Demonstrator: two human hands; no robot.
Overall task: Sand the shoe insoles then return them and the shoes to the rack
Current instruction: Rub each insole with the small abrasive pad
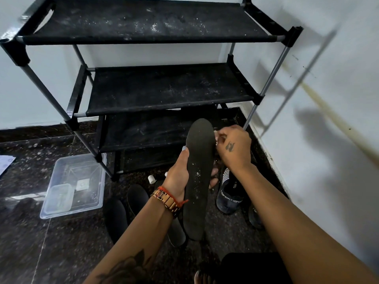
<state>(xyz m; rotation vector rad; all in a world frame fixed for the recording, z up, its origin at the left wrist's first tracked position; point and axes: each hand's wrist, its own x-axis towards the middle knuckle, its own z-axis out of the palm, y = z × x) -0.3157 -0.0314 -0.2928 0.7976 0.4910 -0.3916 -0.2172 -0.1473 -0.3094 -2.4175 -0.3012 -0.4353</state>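
Observation:
My left hand (178, 177) grips a long black insole (198, 177) at its middle and holds it upright in front of the rack. White dust specks dot the insole's face. My right hand (233, 147) is pressed against the insole's upper right edge, fingers curled around something small and pale that I cannot make out. Two more dark insoles (137, 196) lie on the floor below my left wrist. A black and white sport shoe (230, 194) stands on the floor under my right forearm, with a second shoe (254, 217) partly hidden behind it.
The black shoe rack (164, 89) stands against the wall, its dusty shelves bare. A clear plastic tub (73, 185) holding a smaller container sits on the dark stone floor at the left. A small white cap (151, 178) lies by the rack's foot. A white wall is close on the right.

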